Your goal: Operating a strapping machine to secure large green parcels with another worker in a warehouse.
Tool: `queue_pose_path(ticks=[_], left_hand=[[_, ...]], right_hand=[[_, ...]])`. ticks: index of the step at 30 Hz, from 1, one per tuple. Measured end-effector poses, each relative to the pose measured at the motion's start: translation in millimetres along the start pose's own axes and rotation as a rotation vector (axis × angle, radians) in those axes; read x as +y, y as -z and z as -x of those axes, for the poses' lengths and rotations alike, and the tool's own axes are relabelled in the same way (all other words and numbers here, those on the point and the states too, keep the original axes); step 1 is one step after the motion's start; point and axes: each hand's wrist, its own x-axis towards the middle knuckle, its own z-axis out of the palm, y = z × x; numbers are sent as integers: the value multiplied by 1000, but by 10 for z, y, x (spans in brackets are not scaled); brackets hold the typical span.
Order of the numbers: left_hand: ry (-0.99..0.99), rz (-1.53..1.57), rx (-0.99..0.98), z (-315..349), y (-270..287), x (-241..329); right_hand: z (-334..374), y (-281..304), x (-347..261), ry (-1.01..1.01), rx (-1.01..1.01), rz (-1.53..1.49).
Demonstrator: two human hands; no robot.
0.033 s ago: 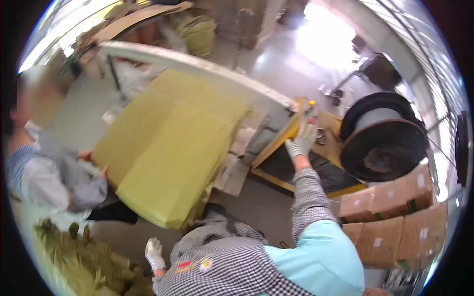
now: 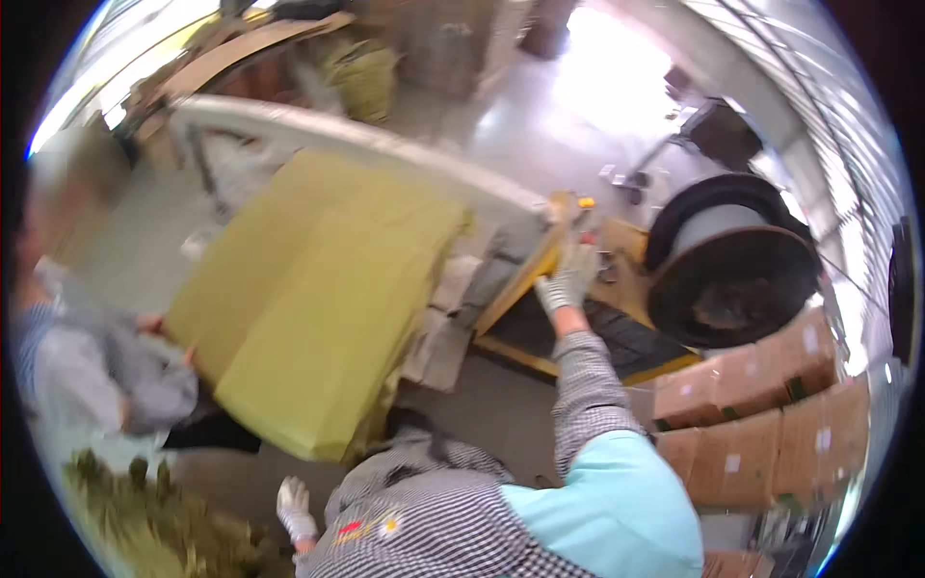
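My right hand (image 2: 568,276), in a white glove, reaches to a yellow-edged wooden stand (image 2: 522,294) with a dark panel. Its fingers stretch out beside a small red object (image 2: 587,238), too blurred to name; I see nothing clearly gripped. A scissors-like dark tool (image 2: 607,268) lies just right of the fingers. My left hand (image 2: 296,508), also gloved, hangs low by my checked apron (image 2: 424,520), fingers loosely extended and holding nothing. Ahead on the left lies a stack of folded yellow-green woven sheets (image 2: 318,299), apart from both hands.
A co-worker (image 2: 96,366) on the left has both hands at the stack's edge. A large black reel (image 2: 737,279) stands right of the stand, above taped cardboard boxes (image 2: 771,443). Crumpled yellow-green sacks (image 2: 164,520) fill the lower left. A pale rail (image 2: 385,140) runs behind the stack.
The whole view has shifted slightly, so things sit a little further left. My right hand stays at the stand and my left hand still hangs low.
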Motion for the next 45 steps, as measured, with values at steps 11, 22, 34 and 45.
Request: queue_pose_path(ticks=[11,22,34,45], left_hand=[[258,-88,94,-753,-546,183],[424,-187,49,-1425,-1553,288],[440,-30,115,-1482,-687,285],[327,-66,491,-1253,-924,452]], right_hand=[[493,-477,-607,-107,-49,-35],[2540,-2254,-2292,311,-1609,-610],[2358,-2230,-2336,634,-1770,-567],[2355,-2214,-2734,292,-2123,-654]])
